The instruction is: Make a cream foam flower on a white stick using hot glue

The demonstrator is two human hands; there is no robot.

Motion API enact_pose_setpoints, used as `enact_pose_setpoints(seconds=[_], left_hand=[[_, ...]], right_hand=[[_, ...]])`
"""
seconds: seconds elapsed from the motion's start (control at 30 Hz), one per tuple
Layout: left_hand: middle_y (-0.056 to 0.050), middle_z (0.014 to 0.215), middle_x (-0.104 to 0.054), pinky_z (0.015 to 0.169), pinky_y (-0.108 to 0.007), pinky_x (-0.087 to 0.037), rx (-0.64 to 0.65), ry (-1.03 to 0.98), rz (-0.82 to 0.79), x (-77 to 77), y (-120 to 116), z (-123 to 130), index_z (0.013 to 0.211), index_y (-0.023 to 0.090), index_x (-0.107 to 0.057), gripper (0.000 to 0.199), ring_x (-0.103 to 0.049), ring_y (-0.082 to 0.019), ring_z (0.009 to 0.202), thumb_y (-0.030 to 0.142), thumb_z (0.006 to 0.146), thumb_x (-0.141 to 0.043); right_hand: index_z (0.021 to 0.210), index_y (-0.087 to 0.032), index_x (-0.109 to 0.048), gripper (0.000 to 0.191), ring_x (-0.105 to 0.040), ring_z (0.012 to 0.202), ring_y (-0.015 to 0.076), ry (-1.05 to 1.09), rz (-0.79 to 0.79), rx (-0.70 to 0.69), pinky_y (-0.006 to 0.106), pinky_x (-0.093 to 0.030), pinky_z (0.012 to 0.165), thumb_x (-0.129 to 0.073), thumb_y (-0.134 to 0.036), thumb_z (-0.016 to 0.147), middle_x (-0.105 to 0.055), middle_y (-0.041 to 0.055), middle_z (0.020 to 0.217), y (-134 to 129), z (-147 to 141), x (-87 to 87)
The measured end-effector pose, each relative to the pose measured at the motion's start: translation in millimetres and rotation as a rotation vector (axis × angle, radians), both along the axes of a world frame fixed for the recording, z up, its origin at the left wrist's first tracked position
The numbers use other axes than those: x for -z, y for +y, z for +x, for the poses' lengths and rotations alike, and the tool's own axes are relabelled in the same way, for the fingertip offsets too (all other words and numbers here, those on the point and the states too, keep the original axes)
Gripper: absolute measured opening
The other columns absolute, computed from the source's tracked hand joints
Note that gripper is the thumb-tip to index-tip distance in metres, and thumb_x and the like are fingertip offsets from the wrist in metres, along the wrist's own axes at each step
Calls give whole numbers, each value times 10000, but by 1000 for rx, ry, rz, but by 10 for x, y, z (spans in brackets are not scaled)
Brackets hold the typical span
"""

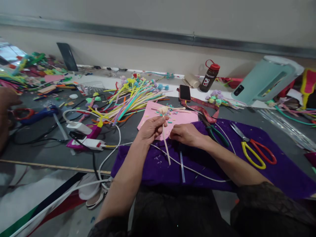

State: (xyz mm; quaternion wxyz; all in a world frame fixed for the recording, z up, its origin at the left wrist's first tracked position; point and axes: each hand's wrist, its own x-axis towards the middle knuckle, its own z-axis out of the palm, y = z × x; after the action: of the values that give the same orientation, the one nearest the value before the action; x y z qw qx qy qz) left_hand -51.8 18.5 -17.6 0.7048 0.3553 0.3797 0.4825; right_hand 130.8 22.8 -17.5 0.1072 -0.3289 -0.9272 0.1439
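My left hand (153, 128) is closed around the stem of a cream flower (163, 111), whose bloom stands above my fingertips and whose stem hangs down over the purple cloth (153, 164). Just to the right, my right hand (184, 133) has its fingers curled together near the lower edge of a pink sheet (145, 120); what they hold, if anything, is hidden. Small coloured bits lie on the sheet. A clear stick (182, 166) sticks out below my right hand.
Open scissors (247, 141) and green-handled pliers (217, 133) lie right. Behind are a phone (185, 92), a bottle (209, 77), a kettle (266, 80) and fuzzy stems (133, 102). A power strip (86, 138) with cables lies left; another person's hand (7, 102) shows at far left.
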Motion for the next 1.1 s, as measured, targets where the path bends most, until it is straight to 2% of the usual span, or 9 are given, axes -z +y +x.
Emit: enact_pose_setpoints(seconds=[0.17,0.3,0.43,0.57,0.7,0.8,0.93,1.0,1.1], left_hand=[[35,551,-563,266,-94,-217,23,-23,-21,0,5,-33,876,104,-629,317,-359,14,316,248,614,-736],[36,542,-567,257,-93,-195,27,-45,-11,-4,3,-37,809,108,-610,284,-347,20,301,271,614,-737],[30,531,-564,250,-100,-191,29,-23,-6,-13,-2,-26,737,96,-600,252,-357,17,298,297,640,-718],[10,596,-606,260,-99,-227,13,-32,-12,-13,3,-14,810,92,-624,265,-401,12,322,298,660,-697],[11,574,-605,271,-101,-241,-10,-57,-43,-20,4,-8,807,91,-634,244,-398,11,314,279,661,-685],[5,565,-604,265,-110,-215,-31,-67,-63,-27,-1,-14,806,90,-638,231,-385,7,310,268,664,-671],[1,562,-600,265,-113,-203,-46,-107,-58,-21,3,-37,797,85,-635,220,-371,6,311,259,664,-663],[5,557,-593,262,-113,-195,-47,-132,-58,-20,4,-45,792,86,-632,209,-360,7,308,253,669,-656],[12,549,-583,256,-113,-185,-35,-153,-71,-29,-4,-44,789,84,-627,192,-347,10,301,242,681,-643]], right_hand=[[963,-204,-653,230,-574,793,157,-3,45,5,239,-339,622,-438,-223,883,-639,52,883,70,28,29],[1012,-181,-629,239,-567,871,172,25,57,63,259,-376,704,-429,-223,888,-625,75,943,-15,179,-129],[1044,-183,-603,271,-560,889,204,-145,52,67,289,-394,721,-482,-339,858,-611,85,949,-233,422,-250],[1102,-152,-561,444,-545,907,242,-310,70,123,321,-407,741,-568,-446,770,-580,106,994,-390,549,-154],[1087,-146,-556,387,-549,873,241,-378,97,162,325,-409,746,-569,-346,755,-583,99,954,-429,479,-12],[1026,-137,-579,327,-555,843,237,-368,112,200,327,-409,744,-551,-269,728,-590,103,930,-430,420,9],[945,-139,-604,271,-559,802,217,-184,42,257,316,-415,730,-529,-249,708,-601,85,874,-398,525,-82],[926,-162,-603,246,-561,770,199,36,-79,280,302,-423,707,-529,-259,712,-606,58,848,-376,639,-139],[951,-177,-591,255,-579,754,202,477,-359,280,302,-447,671,-508,-295,739,-623,52,842,-380,754,-186]])
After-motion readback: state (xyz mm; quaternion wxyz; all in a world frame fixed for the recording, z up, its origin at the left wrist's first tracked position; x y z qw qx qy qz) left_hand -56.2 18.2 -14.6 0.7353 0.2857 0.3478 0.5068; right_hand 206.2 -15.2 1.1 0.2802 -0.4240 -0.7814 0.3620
